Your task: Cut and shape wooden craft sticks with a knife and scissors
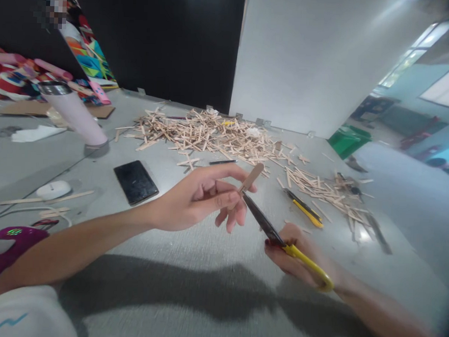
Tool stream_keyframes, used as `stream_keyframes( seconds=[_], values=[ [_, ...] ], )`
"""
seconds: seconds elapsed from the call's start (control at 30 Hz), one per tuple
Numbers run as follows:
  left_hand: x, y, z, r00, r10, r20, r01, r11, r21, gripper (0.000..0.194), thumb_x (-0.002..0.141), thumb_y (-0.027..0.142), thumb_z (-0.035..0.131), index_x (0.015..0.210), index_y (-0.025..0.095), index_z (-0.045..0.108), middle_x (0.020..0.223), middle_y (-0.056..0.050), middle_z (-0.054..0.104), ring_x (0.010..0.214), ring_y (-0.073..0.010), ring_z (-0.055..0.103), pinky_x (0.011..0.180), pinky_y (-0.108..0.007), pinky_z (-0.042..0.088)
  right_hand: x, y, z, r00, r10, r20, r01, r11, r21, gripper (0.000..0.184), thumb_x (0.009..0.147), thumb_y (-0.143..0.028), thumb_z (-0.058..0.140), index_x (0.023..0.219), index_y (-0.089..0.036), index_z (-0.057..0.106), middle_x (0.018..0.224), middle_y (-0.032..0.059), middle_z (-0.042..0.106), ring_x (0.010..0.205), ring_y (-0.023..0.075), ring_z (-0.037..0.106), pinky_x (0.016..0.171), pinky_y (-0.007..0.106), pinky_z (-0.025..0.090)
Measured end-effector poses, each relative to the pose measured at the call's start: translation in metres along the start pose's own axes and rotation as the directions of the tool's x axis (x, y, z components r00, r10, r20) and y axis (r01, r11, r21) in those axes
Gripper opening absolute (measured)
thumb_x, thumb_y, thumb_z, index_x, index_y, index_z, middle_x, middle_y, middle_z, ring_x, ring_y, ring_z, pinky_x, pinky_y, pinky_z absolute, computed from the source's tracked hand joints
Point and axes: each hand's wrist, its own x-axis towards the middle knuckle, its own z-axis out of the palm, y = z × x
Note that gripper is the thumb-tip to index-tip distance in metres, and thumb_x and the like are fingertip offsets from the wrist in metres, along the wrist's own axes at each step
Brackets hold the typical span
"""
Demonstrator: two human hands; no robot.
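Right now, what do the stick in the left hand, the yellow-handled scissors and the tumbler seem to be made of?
Stick: bare wood, judging by its tan, matte, unpainted face.
Scissors: dark blades, probably metal given their slim form and faint sheen; smooth yellow handle, likely plastic.
Tumbler: smooth, pale pink body, perhaps coated metal or plastic; its shiny dark lid could be either too.

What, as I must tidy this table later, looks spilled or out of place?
The wooden sticks look spilled: they lie in a tangled heap toward the back of the table, with more strewn to the right. A yellow utility knife lies loose beside those.
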Motion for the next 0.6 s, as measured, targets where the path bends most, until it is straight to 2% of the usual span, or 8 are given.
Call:
stream_keyframes(
  seconds=[0.07,0.2,0.37,0.5,0.6],
  values=[
    [0.000,-0.001,0.000,1.000,0.010,-0.014,-0.010,1.000,0.012,0.012,0.116,0.024,0.058,0.126,0.021,0.063,0.088,-0.004,0.080,0.072,-0.0127,0.075,0.062,-0.022,0.056,0.001,-0.002,0.001,0.998,0.045,0.041,-0.049,0.993,0.104,0.055,0.106,-0.047,0.060,0.062,-0.025,0.036,0.055,-0.0059,0.036,0.046,0.0097,0.031,0.045,0.026,0.025],
    [0.000,-0.002,-0.001,1.000,-0.002,-0.028,0.003,1.000,0.030,0.013,0.117,0.024,0.057,0.128,0.023,0.063,0.093,-0.005,0.082,0.075,-0.0140,0.078,0.063,-0.023,0.058,-0.002,-0.005,0.001,0.991,0.121,0.052,-0.128,0.975,0.181,0.057,0.105,-0.057,0.065,0.063,-0.024,0.045,0.054,-0.0062,0.042,0.045,0.0081,0.034,0.043,0.023,0.029],
    [0.000,-0.002,-0.003,0.999,0.015,-0.034,-0.014,0.999,0.049,0.011,0.116,0.023,0.056,0.125,0.023,0.064,0.094,-0.004,0.083,0.079,-0.0152,0.080,0.064,-0.023,0.059,-0.008,0.009,0.003,0.974,0.200,0.110,-0.225,0.916,0.331,0.064,0.106,-0.066,0.061,0.060,-0.022,0.054,0.048,-0.0049,0.047,0.038,0.0083,0.041,0.037,0.021,0.029],
    [0.000,0.007,-0.002,0.994,0.032,-0.107,-0.021,0.995,0.097,0.011,0.115,0.023,0.059,0.123,0.022,0.066,0.095,-0.004,0.084,0.079,-0.0162,0.082,0.064,-0.024,0.061,-0.003,0.020,0.001,0.980,0.188,0.063,-0.197,0.896,0.398,0.071,0.107,-0.064,0.058,0.049,-0.023,0.051,0.038,-0.0045,0.042,0.032,0.0092,0.039,0.035,0.024,0.027],
    [0.000,0.013,0.000,0.978,-0.009,-0.208,0.038,0.990,0.136,0.015,0.114,0.023,0.060,0.126,0.019,0.069,0.098,-0.005,0.085,0.077,-0.0157,0.083,0.063,-0.022,0.062,0.001,0.015,-0.002,0.983,0.181,0.015,-0.171,0.894,0.415,0.065,0.104,-0.062,0.064,0.051,-0.025,0.052,0.040,-0.0048,0.043,0.036,0.0099,0.040,0.040,0.025,0.031]
  ],
)
